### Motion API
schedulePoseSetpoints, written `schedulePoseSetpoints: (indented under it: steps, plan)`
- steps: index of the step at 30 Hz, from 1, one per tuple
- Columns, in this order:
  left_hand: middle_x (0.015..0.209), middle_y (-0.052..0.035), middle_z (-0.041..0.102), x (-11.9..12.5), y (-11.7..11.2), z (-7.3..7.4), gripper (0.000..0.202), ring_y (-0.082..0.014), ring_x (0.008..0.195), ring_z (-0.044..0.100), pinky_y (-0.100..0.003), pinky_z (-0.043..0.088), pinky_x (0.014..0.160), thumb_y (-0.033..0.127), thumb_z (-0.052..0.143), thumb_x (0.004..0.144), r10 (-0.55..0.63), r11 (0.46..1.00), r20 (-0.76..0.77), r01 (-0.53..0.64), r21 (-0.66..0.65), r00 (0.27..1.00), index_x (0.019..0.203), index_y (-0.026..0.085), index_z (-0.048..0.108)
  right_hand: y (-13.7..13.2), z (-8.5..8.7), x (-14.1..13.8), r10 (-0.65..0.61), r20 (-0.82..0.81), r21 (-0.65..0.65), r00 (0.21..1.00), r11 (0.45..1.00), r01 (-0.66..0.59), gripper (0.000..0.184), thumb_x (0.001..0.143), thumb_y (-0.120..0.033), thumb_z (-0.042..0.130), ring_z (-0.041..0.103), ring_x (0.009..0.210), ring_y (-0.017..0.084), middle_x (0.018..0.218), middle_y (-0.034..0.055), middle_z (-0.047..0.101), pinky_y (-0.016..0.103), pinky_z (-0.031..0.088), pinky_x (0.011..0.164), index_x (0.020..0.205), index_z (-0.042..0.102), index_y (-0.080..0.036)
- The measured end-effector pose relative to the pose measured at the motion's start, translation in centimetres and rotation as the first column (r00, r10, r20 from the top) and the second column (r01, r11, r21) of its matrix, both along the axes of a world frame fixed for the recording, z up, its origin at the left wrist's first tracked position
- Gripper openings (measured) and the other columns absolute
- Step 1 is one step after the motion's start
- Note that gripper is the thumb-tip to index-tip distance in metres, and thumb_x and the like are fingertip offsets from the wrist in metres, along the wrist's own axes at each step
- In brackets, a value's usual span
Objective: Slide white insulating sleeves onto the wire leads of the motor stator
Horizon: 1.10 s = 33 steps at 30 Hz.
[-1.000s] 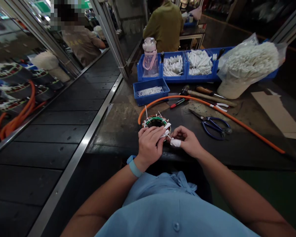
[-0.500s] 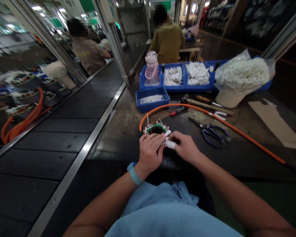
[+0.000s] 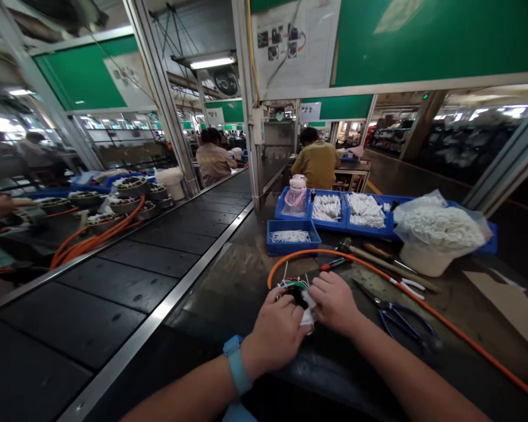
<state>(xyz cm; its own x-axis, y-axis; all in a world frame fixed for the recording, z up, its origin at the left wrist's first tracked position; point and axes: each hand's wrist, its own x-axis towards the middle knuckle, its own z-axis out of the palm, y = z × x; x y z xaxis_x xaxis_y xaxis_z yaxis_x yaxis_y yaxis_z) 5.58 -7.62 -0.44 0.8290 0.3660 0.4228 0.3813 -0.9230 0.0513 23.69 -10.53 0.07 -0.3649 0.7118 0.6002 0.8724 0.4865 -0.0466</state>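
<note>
A round wound stator [image 3: 293, 286] with green and white windings lies on the dark workbench [image 3: 229, 281] in front of me. My left hand [image 3: 276, 336] grips its near side; a blue band sits on that wrist. My right hand [image 3: 334, 303] presses on its right side, fingers curled over the rim. A white sleeve piece [image 3: 308, 316] shows between my two hands. Thin white ties stick up from the windings.
An orange hose [image 3: 378, 271] arcs across the bench. Blue-handled scissors [image 3: 402, 321], a hammer [image 3: 369, 252] and a red pen [image 3: 332, 264] lie right of it. Blue bins [image 3: 293, 237] of white sleeves, a pink bottle [image 3: 295, 196] and a bagged bucket [image 3: 435, 231] stand behind. A conveyor [image 3: 114, 281] runs left; two workers sit beyond.
The view has tilted up, showing the hall ahead. My right hand has moved onto the stator's rim, and both hands now close tightly around it.
</note>
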Motion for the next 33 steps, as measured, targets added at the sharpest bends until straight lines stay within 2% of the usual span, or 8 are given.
schedulePoseSetpoints:
  steps: [4,12,16,20,26,28,30,33]
  plan:
    - [0.075,-0.0043,0.055,-0.2,0.7,0.0,0.038,-0.0207,0.077,0.051,-0.040,0.037,0.088,0.049,0.064,0.074,-0.057,0.998,-0.090,0.060,0.031,0.994,0.081,0.013,0.054,-1.2,-0.2,-0.2,0.101,-0.342,-0.275,0.934,0.940,-0.202,0.010,0.083,-0.017,0.043,0.046,0.071,0.017,0.079,0.0026,0.050,0.026,0.034,0.062,0.087,0.053,-0.017]
    - [0.070,-0.0042,0.055,-0.1,1.4,-2.2,0.037,-0.0212,0.066,0.051,-0.038,0.040,0.067,0.047,0.068,0.066,-0.018,0.999,0.020,0.019,-0.035,1.000,0.073,0.013,0.052,0.0,-1.5,-1.6,-0.048,0.062,-0.097,0.997,0.994,0.054,0.012,0.075,-0.009,0.048,0.039,0.068,0.020,0.068,0.0037,0.049,0.032,0.027,0.062,0.066,0.052,-0.017]
    - [0.074,-0.0060,0.056,0.5,0.9,-2.3,0.035,-0.0225,0.071,0.052,-0.039,0.039,0.070,0.044,0.066,0.069,-0.008,0.998,0.005,0.008,-0.058,1.000,0.077,0.013,0.054,2.0,-1.0,-1.3,-0.068,0.180,-0.227,0.981,0.968,0.109,0.012,0.071,-0.009,0.056,0.041,0.068,0.019,0.067,0.0025,0.051,0.031,0.028,0.061,0.063,0.053,-0.017]
    - [0.080,-0.0071,0.057,0.0,0.5,-0.3,0.036,-0.0232,0.074,0.052,-0.038,0.040,0.072,0.044,0.065,0.072,0.018,0.994,-0.105,-0.029,-0.104,0.994,0.084,0.012,0.054,2.1,-0.5,-1.3,-0.033,0.246,-0.347,0.969,0.930,0.120,0.013,0.076,-0.008,0.054,0.044,0.070,0.018,0.070,0.0029,0.054,0.028,0.032,0.064,0.065,0.055,-0.016]
    - [0.082,-0.0052,0.057,-2.7,3.1,1.9,0.046,-0.0213,0.079,0.051,-0.040,0.034,0.089,0.050,0.069,0.068,-0.261,0.965,-0.232,0.262,-0.027,0.937,0.092,0.014,0.054,0.4,-0.9,2.6,-0.081,-0.289,-0.421,0.954,0.906,-0.051,0.022,0.082,-0.022,0.040,0.053,0.079,0.019,0.084,0.0040,0.058,0.027,0.042,0.071,0.086,0.061,-0.019]
    - [0.077,-0.0051,0.055,-2.2,2.7,1.5,0.041,-0.0212,0.075,0.050,-0.038,0.039,0.080,0.054,0.063,0.074,-0.212,0.977,-0.244,0.211,-0.033,0.946,0.084,0.014,0.054,0.1,0.1,6.9,-0.325,-0.372,-0.328,0.869,0.922,0.205,0.025,0.078,-0.026,0.043,0.054,0.087,0.020,0.093,0.0045,0.059,0.029,0.043,0.078,0.094,0.061,-0.019]
    - [0.080,-0.0059,0.054,-0.9,1.2,0.7,0.040,-0.0224,0.076,0.048,-0.038,0.040,0.074,0.052,0.062,0.075,-0.074,0.997,-0.200,0.065,-0.050,0.977,0.085,0.014,0.053,-0.1,1.7,12.4,-0.623,-0.430,-0.248,0.653,0.777,0.579,0.031,0.078,-0.030,0.045,0.055,0.087,0.024,0.095,0.0082,0.059,0.032,0.044,0.077,0.101,0.059,-0.016]
    - [0.088,-0.0058,0.052,1.2,-1.5,-0.3,0.041,-0.0233,0.081,0.046,-0.041,0.039,0.078,0.043,0.066,0.075,0.090,0.988,-0.115,-0.103,-0.113,0.989,0.100,0.015,0.050,-0.8,3.9,20.4,-0.801,-0.469,-0.166,0.373,0.494,0.853,0.051,0.079,-0.029,0.047,0.043,0.103,0.040,0.113,0.0267,0.045,0.050,0.037,0.075,0.122,0.043,-0.003]
